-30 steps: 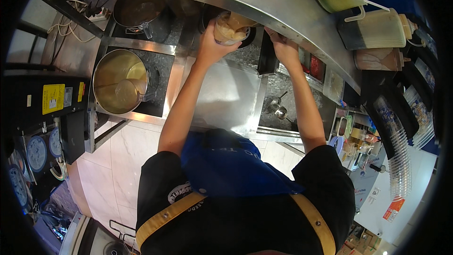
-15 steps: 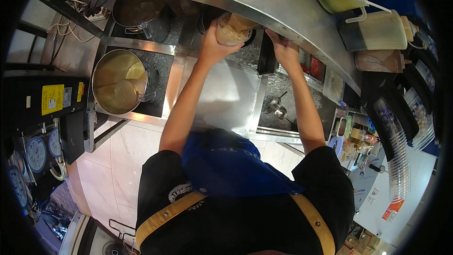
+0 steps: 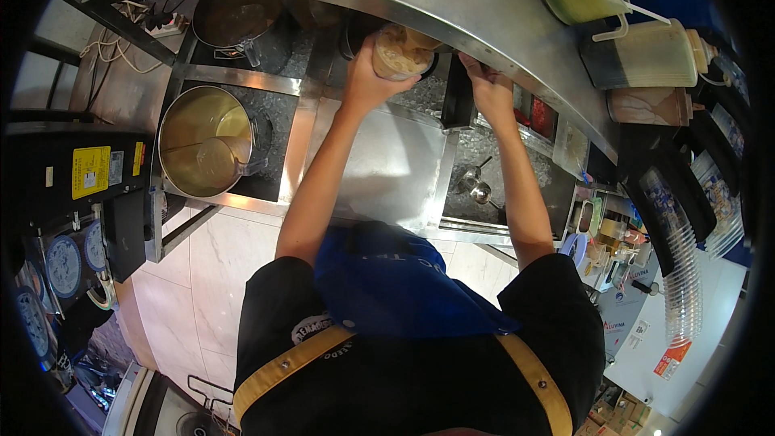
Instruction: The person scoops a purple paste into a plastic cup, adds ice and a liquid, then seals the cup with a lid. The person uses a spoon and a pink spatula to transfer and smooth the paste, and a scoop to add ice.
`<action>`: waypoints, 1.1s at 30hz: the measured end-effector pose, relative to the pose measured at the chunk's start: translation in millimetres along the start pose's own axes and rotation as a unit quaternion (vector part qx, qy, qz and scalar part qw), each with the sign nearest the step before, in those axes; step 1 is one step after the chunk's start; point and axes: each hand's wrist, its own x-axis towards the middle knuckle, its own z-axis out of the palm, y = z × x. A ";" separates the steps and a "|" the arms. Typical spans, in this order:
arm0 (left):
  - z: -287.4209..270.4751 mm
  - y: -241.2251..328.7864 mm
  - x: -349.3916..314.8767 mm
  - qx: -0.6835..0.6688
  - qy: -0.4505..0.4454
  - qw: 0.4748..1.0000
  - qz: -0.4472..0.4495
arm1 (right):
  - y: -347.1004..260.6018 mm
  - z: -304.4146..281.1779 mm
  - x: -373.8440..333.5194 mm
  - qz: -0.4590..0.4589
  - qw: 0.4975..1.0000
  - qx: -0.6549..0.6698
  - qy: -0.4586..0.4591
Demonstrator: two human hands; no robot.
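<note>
In my left hand (image 3: pixel 370 75) is a clear plastic cup (image 3: pixel 395 69) of ice and tan liquid, its fingers wrapped round the side. The cup is just below the steel shelf's edge, above the ice counter. Another tan shape (image 3: pixel 420 39) shows at the cup's far rim, mostly covered by the shelf; I cannot tell whether it is a vessel or a pouring stream. My right hand (image 3: pixel 490 90) reaches under the shelf edge to the right of the cup. Its fingers are curled and partly hidden, and what they hold cannot be made out.
A steel shelf (image 3: pixel 476 8) overhangs the counter. At left, a big pot (image 3: pixel 171 145) of yellowish liquid holds a clear jug (image 3: pixel 218 163); a dark pot (image 3: pixel 234 16) stands behind. Metal scoops (image 3: pixel 478 191) lie on ice at right. Jugs (image 3: pixel 646 56) and stacked cups (image 3: pixel 682 291) line the right side.
The tan liquid in the cup looks higher and covers more of the ice. My left hand and the cup have shifted slightly right; my right hand has barely moved.
</note>
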 end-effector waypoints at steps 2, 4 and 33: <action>0.1 -1.9 -1.0 -0.001 -0.001 1.000 -0.009 | 3.2 -3.7 1.1 0.065 0.998 0.009 -0.004; 0.8 -4.3 -3.4 -0.002 0.009 1.000 -0.008 | 1.5 -7.0 2.6 0.159 0.987 0.027 -0.025; -140.0 116.7 -135.9 -0.051 0.089 0.988 -0.116 | -80.6 60.2 -88.2 0.034 0.963 0.022 -0.266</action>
